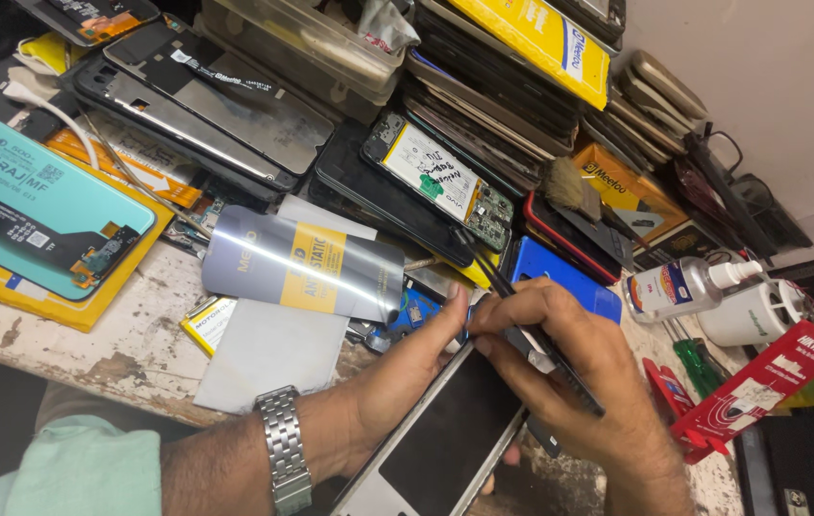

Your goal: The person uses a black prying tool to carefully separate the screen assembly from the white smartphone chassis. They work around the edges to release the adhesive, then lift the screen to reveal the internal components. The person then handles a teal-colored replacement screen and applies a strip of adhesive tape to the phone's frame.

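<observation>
Phones crowd behind; left hand holds phone, right hand grips tweezers

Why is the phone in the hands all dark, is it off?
Off, it seems: the phone screen is plain black, held by the left hand.

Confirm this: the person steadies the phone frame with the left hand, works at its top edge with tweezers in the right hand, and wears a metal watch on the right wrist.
Wrong wrist. The head view shows the metal watch on the left wrist. The rest holds: left hand steadies the phone frame, right hand works the tweezers at its top edge.
</observation>
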